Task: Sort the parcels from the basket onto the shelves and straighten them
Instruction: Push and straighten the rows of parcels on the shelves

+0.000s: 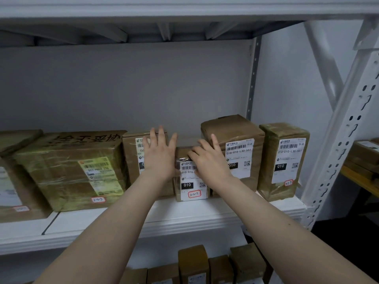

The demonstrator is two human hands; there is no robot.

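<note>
Both forearms come in from the bottom edge and meet at the small parcel [190, 177] on the white shelf [184, 218]. Small parcel stands upright near the shelf's front edge, label facing out — reads "010", with a red-bordered handwritten sticker at the bottom. Left hand [159, 154] is open, fingers spread, palm flat against the front of the box [141, 160] just left of the small parcel; its heel looks to touch the parcel's left edge. Right hand [207, 160] is loosely curled over the parcel's top right corner, fingers on the top face, index raised against the taller box [233, 148] behind on the right — resting or pressing there, not a full grip. Further right, a tall tape-wrapped box [284, 160] stands upright by the shelf end, beside the perforated upright [336, 144]. To the left, a large taped carton [71, 171] with a yellow label lies turned at an angle. Below the shelf, tops of more brown parcels [205, 265] stand in a row on the lower level.
</note>
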